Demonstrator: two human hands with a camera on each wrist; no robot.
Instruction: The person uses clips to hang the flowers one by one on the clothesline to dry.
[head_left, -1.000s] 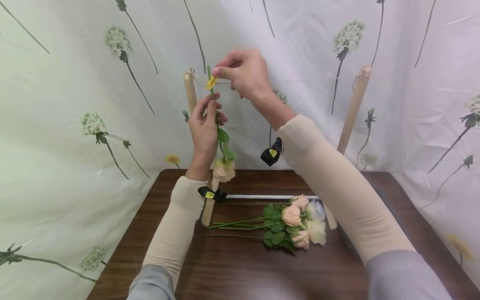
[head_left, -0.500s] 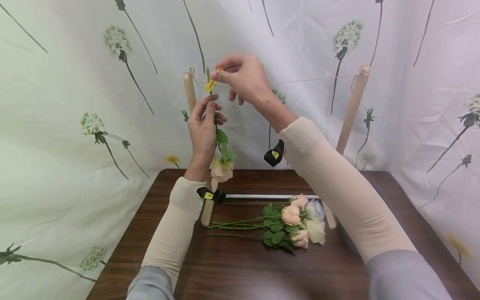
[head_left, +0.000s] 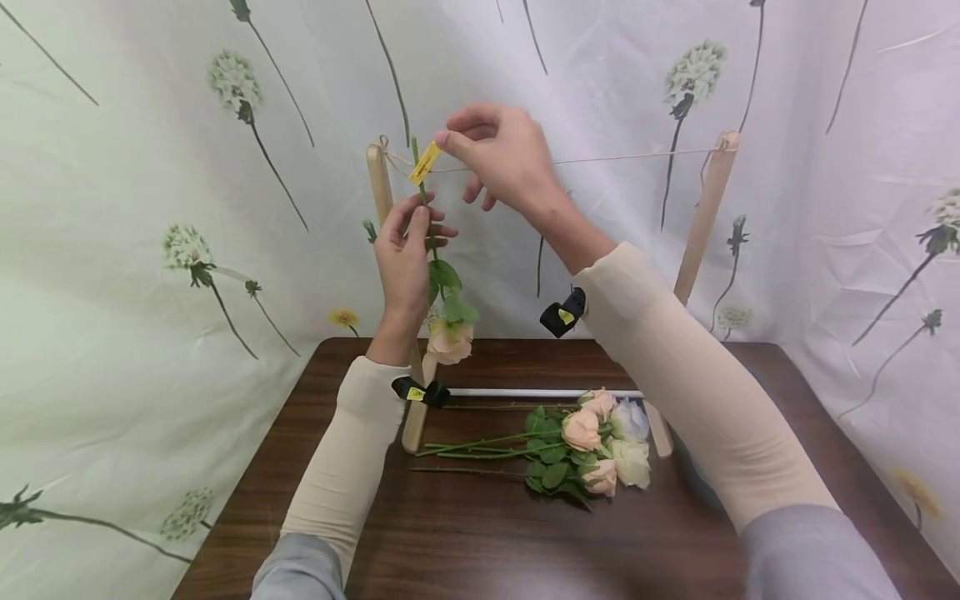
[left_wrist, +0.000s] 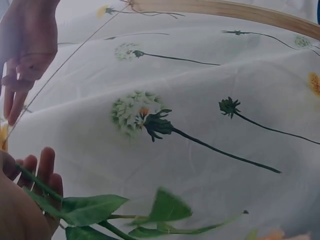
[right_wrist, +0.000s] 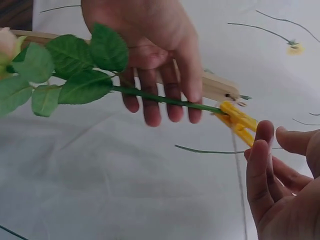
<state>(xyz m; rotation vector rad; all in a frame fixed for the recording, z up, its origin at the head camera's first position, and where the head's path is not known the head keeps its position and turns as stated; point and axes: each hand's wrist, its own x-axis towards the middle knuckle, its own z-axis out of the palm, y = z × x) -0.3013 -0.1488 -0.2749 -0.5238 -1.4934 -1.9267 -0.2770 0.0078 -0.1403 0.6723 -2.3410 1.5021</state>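
A peach rose [head_left: 450, 342] hangs head down, its green stem upright against the string [head_left: 600, 158]. My left hand [head_left: 405, 258] holds the stem between thumb and fingers, below a yellow clothespin [head_left: 425, 163]. In the right wrist view, that clothespin [right_wrist: 235, 122] clips the stem near its cut end, where the string passes. My right hand [head_left: 506, 154] is at the clothespin's handle end, fingertips right beside it. Its thumb [right_wrist: 295, 140] and index finger stand apart in the right wrist view. Green leaves [left_wrist: 95, 209] sit below my left hand.
Two wooden posts [head_left: 701, 221] carry the string, with a white rod [head_left: 525, 392] low between them. Several peach, white and bluish roses [head_left: 583, 431] lie on the dark wooden table [head_left: 480, 533]. A grey rounded object [head_left: 697, 475] is partly hidden by the right sleeve.
My right thumb and fingers have loosened from the clothespin and drawn slightly right, showing more of it. My left hand stays on the stem, and the rose head has swayed slightly.
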